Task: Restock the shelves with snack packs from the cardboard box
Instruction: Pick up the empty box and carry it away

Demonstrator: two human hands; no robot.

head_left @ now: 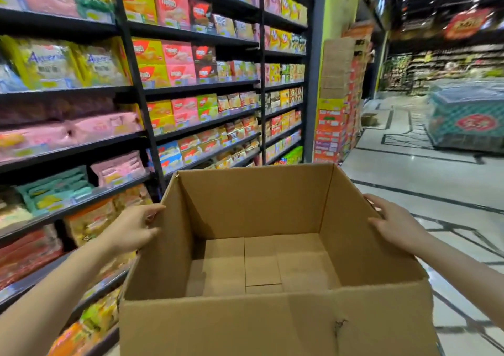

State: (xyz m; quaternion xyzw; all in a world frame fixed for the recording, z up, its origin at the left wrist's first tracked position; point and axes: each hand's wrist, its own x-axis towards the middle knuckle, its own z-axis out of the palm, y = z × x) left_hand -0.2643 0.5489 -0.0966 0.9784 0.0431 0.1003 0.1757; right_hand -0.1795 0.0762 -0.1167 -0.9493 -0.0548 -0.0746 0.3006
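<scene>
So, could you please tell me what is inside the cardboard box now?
The cardboard box shows only its bare bottom flaps; no snack packs are visible. The near wall hides the floor strip closest to the person.

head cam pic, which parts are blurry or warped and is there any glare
Head view: the cardboard box and both hands, left hand and right hand, are fairly sharp; the shelves on the left and the hanging sign smear with motion blur; wide-angle distortion bends the shelf uprights; ceiling lights glare off the glossy floor.
</scene>
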